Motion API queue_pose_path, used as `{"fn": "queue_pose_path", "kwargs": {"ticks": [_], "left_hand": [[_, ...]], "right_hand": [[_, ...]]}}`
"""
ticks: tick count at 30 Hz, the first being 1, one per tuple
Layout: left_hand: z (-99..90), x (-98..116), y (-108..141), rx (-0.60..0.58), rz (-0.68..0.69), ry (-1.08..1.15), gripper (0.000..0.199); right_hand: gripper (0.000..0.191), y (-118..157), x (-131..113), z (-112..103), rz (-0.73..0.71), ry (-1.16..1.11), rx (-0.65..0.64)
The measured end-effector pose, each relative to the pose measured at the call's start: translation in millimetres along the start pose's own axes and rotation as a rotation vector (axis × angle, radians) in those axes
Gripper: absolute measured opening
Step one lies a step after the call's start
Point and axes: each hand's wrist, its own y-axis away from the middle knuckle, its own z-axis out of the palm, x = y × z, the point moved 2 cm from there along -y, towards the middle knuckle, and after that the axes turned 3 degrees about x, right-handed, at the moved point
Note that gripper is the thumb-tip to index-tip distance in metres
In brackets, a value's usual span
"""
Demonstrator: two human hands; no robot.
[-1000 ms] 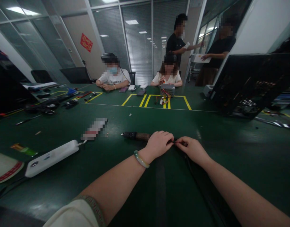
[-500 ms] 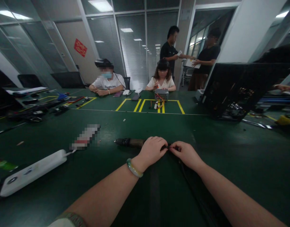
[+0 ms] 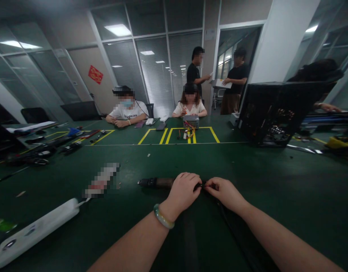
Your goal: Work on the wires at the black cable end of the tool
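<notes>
A dark electric screwdriver [image 3: 162,183] lies sideways just above the green tabletop or on it, its tip pointing left. My left hand [image 3: 185,190] is closed around its rear part and hides that section. Close by on the right, the fingers of my right hand [image 3: 223,192] pinch the end of a black cable [image 3: 229,223] at the back of the screwdriver. Whether the cable's plug sits inside the tool is too small to tell. From my right hand the cable runs down toward the table's near side.
A white power strip [image 3: 37,232] lies at left, beside a blurred-out flat object [image 3: 102,180]. A black computer case [image 3: 271,113] stands at right. Across the green table [image 3: 128,155], two people sit near a power supply unit [image 3: 191,121]. Tools [image 3: 46,147] clutter the far left.
The camera view has tilted up slightly, so everything sits lower in the picture. Both hands keep their places at the screwdriver and cable.
</notes>
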Motion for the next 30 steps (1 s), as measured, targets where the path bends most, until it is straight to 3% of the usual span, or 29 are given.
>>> {"fn": "queue_pose_path", "kwargs": {"ticks": [30], "left_hand": [[4.0,-1.4,2.5,0.044,0.002,0.007,0.016]], "right_hand": [[0.015,-0.2,-0.9,0.6,-0.025,0.007,0.006]]}}
